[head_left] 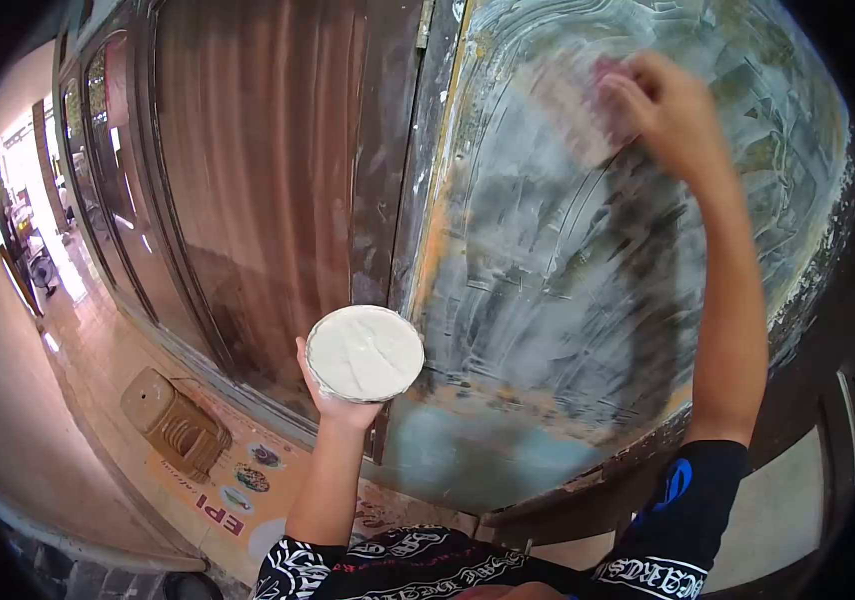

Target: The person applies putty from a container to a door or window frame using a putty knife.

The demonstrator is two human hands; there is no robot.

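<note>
My left hand (336, 400) supports a round tub (365, 353) from below and its left side. White paste fills the tub to the rim, its surface creased. At upper right, my right hand (660, 98) grips a flat pinkish piece (610, 100), smeared by motion; its exact kind I cannot tell. That piece overlaps a grey-blue panel (538, 240) covered in whitish streaks and swirls. Orange-brown patches show along the panel's left and lower edges. The tub is in front of the panel's lower left edge.
Left of the panel stands a dark-framed door (258, 170) with reddish-brown curtain folds behind its glass. A brown plastic stool (176, 425) lies on a printed orange banner (248, 480) on the floor. A bright passage with a fan (43, 271) opens at far left.
</note>
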